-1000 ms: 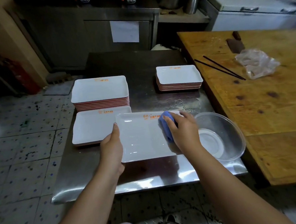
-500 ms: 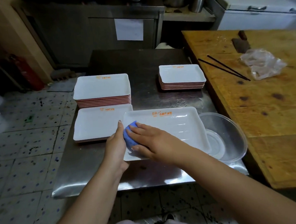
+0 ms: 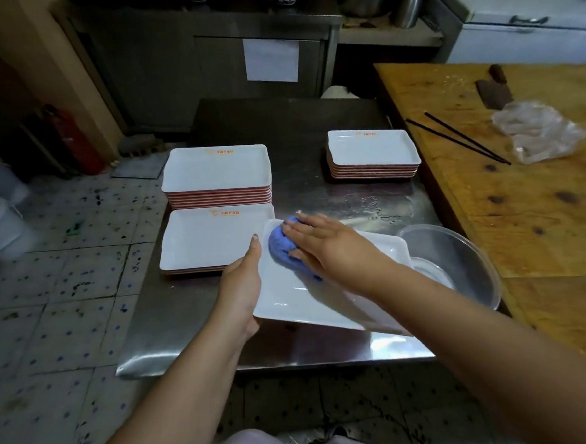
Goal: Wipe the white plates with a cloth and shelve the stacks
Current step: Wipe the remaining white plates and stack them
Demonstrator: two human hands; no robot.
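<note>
Steel counter [image 3: 194, 317] carries three stacks of white plates: tall stack [image 3: 216, 173] far left, short stack [image 3: 210, 240] in front of it, third stack [image 3: 371, 153] far right. The plate being wiped [image 3: 323, 288] sits tilted at the near edge, beside a clear bowl [image 3: 458, 256]. Left hand [image 3: 240, 286] grips its left rim, thumb on top. Right hand [image 3: 324, 247], fingers straight, presses the blue cloth [image 3: 286, 249] onto the plate's far-left corner. Best to steady the rim and cover corners fully. Orange printing on plates, unreadable.

Blue cloth [image 3: 288, 248], white plate [image 3: 310, 296], speckled grey floor tiles [image 3: 66, 297].
</note>
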